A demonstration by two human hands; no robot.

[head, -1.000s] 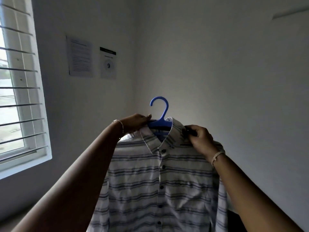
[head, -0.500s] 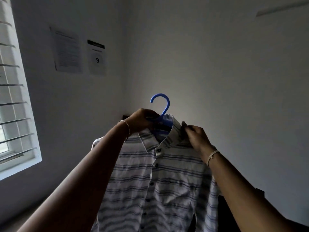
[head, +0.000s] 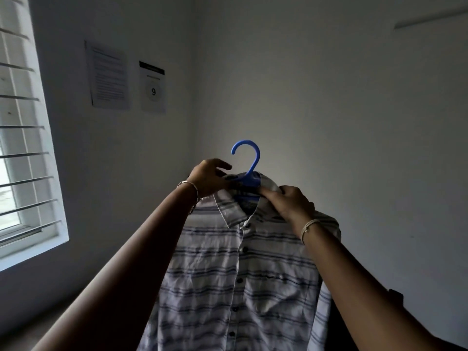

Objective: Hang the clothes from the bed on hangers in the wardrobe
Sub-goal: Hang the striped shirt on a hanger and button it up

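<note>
Held aloft: striped button-up shirt (head: 240,274) draped on blue hanger (head: 249,162); left hand (head: 210,178) just left of hanger hook, fingers curled, gripping shirt collar; right hand (head: 288,203) just right, fingertips pinching collar; window (head: 20,148) far left.

Shirt (head: 240,274) on hanger (head: 249,171), window (head: 22,138) left.

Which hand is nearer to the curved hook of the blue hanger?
Left. The left hand holds the shirt just below and left of the hook; the right hand holds it lower, to the hook's right.
</note>
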